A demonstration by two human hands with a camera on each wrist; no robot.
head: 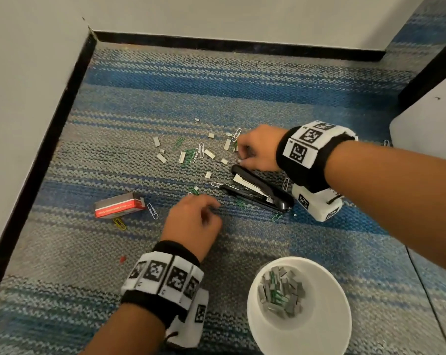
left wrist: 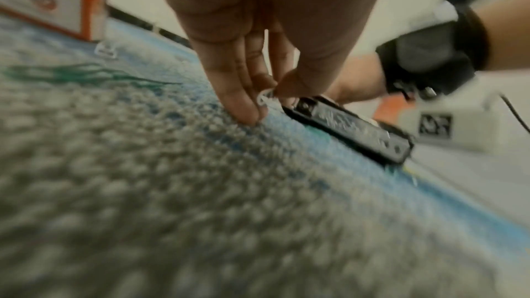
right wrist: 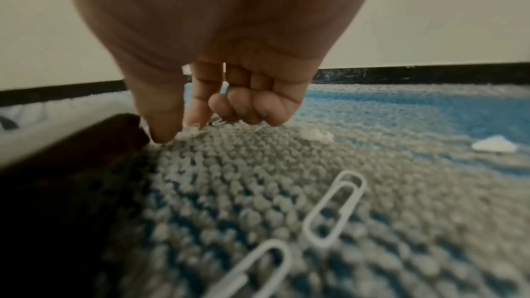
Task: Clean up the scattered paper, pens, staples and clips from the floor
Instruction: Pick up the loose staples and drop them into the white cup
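Staple strips (head: 209, 153) and white and green paper clips (head: 188, 155) lie scattered on the striped carpet. My right hand (head: 240, 157) is down on the carpet beyond the open black stapler (head: 260, 190). In the right wrist view the right hand (right wrist: 183, 133) pinches a small staple piece (right wrist: 192, 130) between thumb and forefinger, the other fingers curled. My left hand (head: 211, 206) is at the stapler's near tip. In the left wrist view the left hand (left wrist: 265, 101) pinches a white paper clip (left wrist: 263, 98) on the carpet.
A white cup (head: 319, 329) holding staples and green clips stands at the front right. A red staple box (head: 119, 207) lies at the left, with a white clip (head: 152, 210) and a yellow clip (head: 120, 223) beside it. Walls with black baseboards close the left and back. A white panel (head: 427, 124) stands at the right.
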